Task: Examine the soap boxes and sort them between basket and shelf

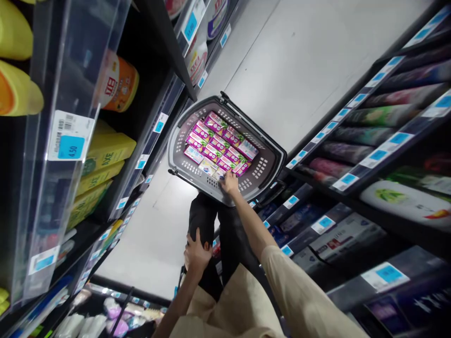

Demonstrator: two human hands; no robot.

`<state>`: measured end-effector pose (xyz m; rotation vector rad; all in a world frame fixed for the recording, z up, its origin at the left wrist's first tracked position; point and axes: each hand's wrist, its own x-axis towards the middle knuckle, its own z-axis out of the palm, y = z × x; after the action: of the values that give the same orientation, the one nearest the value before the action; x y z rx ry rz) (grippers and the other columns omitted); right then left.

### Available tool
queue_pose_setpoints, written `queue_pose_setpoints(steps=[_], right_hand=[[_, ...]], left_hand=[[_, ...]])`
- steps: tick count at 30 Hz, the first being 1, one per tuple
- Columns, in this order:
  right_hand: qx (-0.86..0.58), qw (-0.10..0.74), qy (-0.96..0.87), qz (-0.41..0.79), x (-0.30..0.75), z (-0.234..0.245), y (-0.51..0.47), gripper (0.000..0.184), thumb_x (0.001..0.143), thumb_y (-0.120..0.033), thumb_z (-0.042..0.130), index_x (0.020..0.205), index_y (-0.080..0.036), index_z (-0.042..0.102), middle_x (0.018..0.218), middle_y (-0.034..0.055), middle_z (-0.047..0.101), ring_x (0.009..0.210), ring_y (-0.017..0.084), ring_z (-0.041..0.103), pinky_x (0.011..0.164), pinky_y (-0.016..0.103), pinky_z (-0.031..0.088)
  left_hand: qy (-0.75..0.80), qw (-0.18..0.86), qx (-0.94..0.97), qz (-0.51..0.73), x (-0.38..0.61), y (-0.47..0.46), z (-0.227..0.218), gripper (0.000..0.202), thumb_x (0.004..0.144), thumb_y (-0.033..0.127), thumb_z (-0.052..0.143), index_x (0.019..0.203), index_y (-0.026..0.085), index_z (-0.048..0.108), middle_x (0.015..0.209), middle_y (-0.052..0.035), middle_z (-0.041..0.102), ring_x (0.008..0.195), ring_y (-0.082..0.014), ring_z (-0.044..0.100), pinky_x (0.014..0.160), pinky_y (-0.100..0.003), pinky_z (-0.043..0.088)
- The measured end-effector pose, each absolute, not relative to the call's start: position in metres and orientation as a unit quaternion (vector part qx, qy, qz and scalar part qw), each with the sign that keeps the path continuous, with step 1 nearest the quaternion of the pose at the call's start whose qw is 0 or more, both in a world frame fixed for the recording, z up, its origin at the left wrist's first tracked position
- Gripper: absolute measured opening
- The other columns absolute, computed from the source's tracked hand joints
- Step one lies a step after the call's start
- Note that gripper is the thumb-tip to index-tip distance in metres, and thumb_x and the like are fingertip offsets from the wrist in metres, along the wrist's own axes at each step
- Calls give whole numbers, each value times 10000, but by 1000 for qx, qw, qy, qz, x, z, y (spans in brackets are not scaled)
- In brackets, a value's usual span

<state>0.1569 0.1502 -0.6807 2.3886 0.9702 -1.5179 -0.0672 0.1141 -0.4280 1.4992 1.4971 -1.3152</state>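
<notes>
A grey shopping basket (266,136) with perforated sides stands in front of my legs. Several purple-and-pink boxes (213,152) lie in rows on its bottom, with a few paler packs (207,167) among them near the close side. My right hand (231,183) reaches inside over the near wall, fingers curled down at the edge of the packs. What those fingertips grip, if anything, is hidden. My left hand (198,251) rests on my left trouser leg (201,216) around the knee, fingers apart, holding no item.
Shelves of yellow boxes (102,162) and bottles (120,84) rise close on the left. On the right, shelves hold bottles (405,197) and cartons (345,237) behind price tags. The pale floor (303,51) runs between them, beyond the basket.
</notes>
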Motion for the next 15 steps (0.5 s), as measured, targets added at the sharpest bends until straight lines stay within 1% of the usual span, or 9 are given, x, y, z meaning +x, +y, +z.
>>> queue_pose_setpoints(steps=[4, 6, 8, 10, 12, 13, 15], right_hand=[[801, 71, 321, -500, 154, -665, 148, 473, 945, -211, 587, 1400, -115, 502, 1471, 242, 557, 1364, 366, 429, 1165, 507, 363], [802, 70, 319, -499, 147, -650, 141, 463, 943, -194, 568, 1396, -119, 513, 1495, 249, 517, 1402, 378, 392, 1190, 528, 337], [802, 69, 316, -503, 143, -630, 135, 456, 950, -212, 558, 1396, -124, 517, 1513, 253, 482, 1420, 389, 380, 1197, 542, 338], [794, 60, 320, -514, 144, -601, 129, 486, 935, -219, 577, 1409, -132, 510, 1512, 243, 476, 1392, 375, 433, 1179, 520, 380], [779, 39, 333, -530, 152, -562, 127, 509, 892, -188, 602, 1393, -148, 528, 1470, 215, 520, 1301, 333, 541, 1130, 462, 447], [771, 25, 342, -536, 158, -539, 127, 501, 870, -170, 604, 1368, -159, 550, 1435, 200, 552, 1256, 316, 587, 1110, 441, 470], [764, -8, 360, -535, 170, -485, 126, 473, 810, -133, 613, 1280, -185, 608, 1390, 187, 601, 1230, 317, 637, 1096, 438, 496]], left_hand=[[564, 319, 574, -501, -69, 114, -429, 792, 928, 433, 655, 1659, 236, 419, 1577, -254, 449, 1125, -404, 729, 942, -493, 558], [560, 319, 576, -503, -69, 113, -431, 798, 929, 435, 653, 1661, 233, 408, 1567, -255, 455, 1115, -399, 730, 942, -487, 555], [559, 317, 577, -504, -68, 111, -431, 811, 933, 432, 649, 1670, 222, 385, 1537, -258, 477, 1102, -385, 731, 943, -475, 553], [559, 321, 573, -506, -66, 107, -429, 833, 930, 425, 653, 1681, 213, 361, 1525, -263, 486, 1101, -375, 734, 953, -464, 552], [559, 334, 570, -501, -66, 102, -423, 854, 925, 399, 655, 1695, 217, 334, 1558, -271, 465, 1136, -378, 733, 982, -466, 549], [562, 344, 568, -493, -66, 100, -417, 861, 922, 376, 653, 1701, 220, 321, 1583, -274, 450, 1172, -384, 726, 1010, -476, 542], [580, 380, 545, -471, -68, 96, -400, 891, 891, 317, 670, 1702, 218, 316, 1627, -284, 427, 1289, -412, 682, 1098, -516, 505]])
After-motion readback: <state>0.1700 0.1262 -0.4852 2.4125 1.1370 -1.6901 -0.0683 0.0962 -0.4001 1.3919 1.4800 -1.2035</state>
